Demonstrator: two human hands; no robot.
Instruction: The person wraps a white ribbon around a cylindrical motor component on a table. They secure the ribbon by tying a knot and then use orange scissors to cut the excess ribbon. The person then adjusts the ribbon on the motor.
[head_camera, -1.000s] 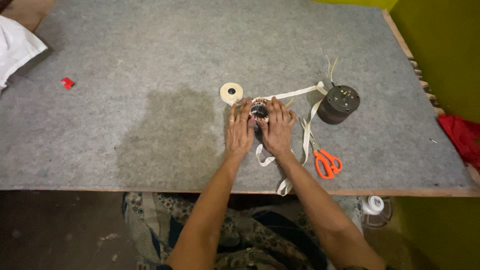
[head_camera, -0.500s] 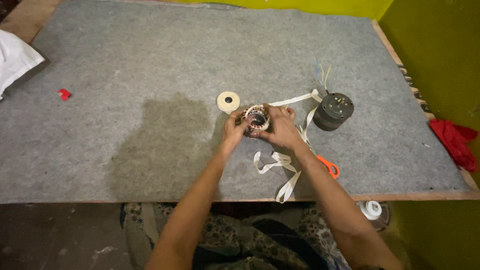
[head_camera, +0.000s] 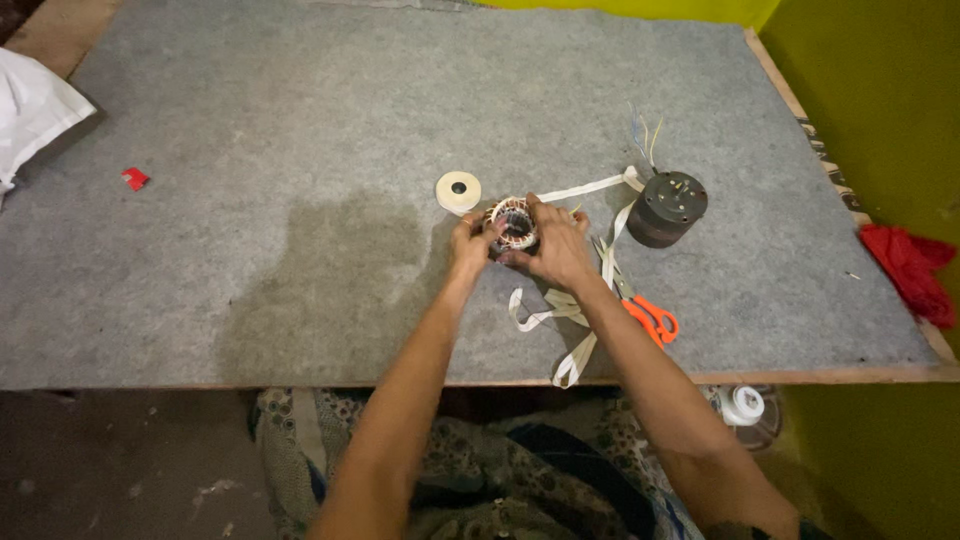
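A wound motor stator (head_camera: 514, 222) is clasped between left hand (head_camera: 468, 242) and right hand (head_camera: 556, 250), with white binding tape (head_camera: 560, 310) trailing loose, tying apparently unfinished.

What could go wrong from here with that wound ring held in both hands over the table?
The left hand and right hand grip the wound ring by its edges, so its thin windings might get bent. The loose cream tape trails under the right forearm and off the table edge, so it could snag. The orange-handled scissors lie close to that forearm, possibly in its way.
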